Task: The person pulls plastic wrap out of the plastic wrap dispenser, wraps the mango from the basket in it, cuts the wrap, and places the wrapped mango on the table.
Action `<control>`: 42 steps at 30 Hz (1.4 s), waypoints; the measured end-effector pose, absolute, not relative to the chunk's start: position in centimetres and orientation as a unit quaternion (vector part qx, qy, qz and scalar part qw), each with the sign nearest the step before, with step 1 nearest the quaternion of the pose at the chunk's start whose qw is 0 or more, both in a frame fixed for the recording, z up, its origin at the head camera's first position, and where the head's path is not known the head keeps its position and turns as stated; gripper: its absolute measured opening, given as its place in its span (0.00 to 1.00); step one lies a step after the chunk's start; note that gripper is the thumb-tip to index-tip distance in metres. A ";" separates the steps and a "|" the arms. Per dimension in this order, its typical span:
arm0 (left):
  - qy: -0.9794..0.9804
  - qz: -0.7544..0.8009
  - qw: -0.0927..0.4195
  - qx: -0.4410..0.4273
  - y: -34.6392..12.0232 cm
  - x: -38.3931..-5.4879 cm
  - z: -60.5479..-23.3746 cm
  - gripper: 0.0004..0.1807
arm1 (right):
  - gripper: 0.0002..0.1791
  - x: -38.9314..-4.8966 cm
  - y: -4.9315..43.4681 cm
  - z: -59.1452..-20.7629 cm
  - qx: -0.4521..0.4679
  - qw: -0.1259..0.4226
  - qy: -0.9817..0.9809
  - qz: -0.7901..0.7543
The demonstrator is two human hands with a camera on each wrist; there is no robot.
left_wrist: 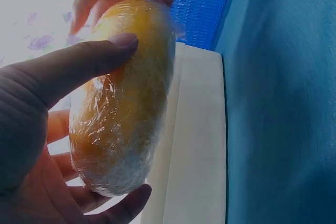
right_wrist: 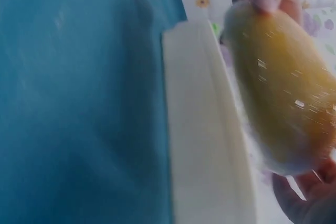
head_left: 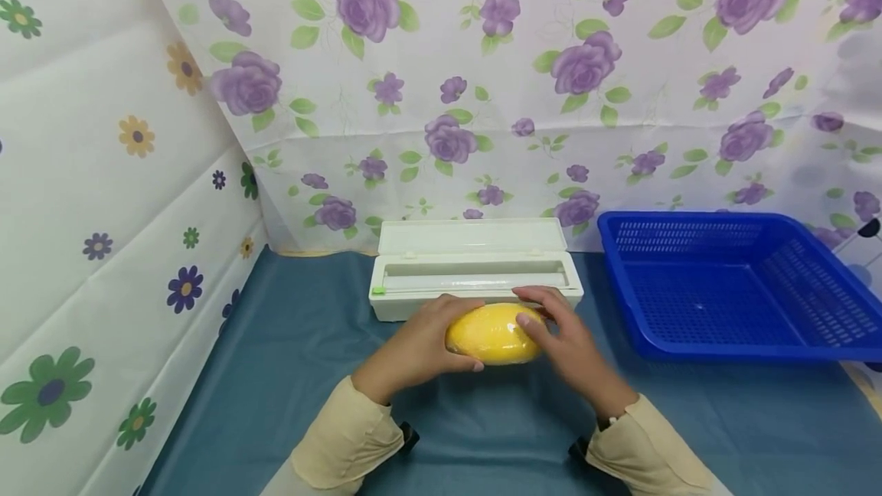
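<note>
A yellow oval fruit [head_left: 492, 334] wrapped in shiny cling film is held up in front of the white cling film dispenser [head_left: 413, 305]. My left hand [head_left: 423, 339] grips its left end, with the thumb [left_wrist: 100, 59] across one side and fingers round the other. At the right end my right hand [head_left: 575, 350] holds it with curled fingers and thumb. Wrinkled film shows on the fruit [left_wrist: 126, 93] in the left wrist view. Part of my right hand [right_wrist: 315, 198] appears below the blurred fruit in the right wrist view.
The dispenser's lid [head_left: 475, 236] stands open, and a film roll [head_left: 475, 282] lies inside. To its right is a blue perforated basket [head_left: 751, 352]. A dark teal cloth [head_left: 303, 389] covers the table; floral sheets [head_left: 427, 98] hang behind and on the left.
</note>
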State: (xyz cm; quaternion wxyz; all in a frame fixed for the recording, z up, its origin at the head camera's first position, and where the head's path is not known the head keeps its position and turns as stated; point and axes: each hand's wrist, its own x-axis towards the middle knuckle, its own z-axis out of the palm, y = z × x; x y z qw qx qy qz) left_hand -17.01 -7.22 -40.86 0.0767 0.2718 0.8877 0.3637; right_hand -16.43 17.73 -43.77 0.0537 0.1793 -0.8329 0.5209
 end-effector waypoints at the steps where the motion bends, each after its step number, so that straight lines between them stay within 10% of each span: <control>1: 0.888 0.363 0.078 0.271 -7.3 -17.0 -40.8 0.44 | 0.23 -16.4 17.8 -43.5 0.197 0.058 -0.845 0.493; 9: 0.892 0.350 0.092 0.272 -7.5 -17.3 -40.9 0.41 | 0.36 -16.2 18.0 -43.1 0.274 0.036 -0.890 0.364; 42: 0.940 0.201 0.160 0.225 -6.2 -17.1 -44.5 0.46 | 0.36 -17.1 17.3 -46.4 0.288 -0.056 -0.907 0.302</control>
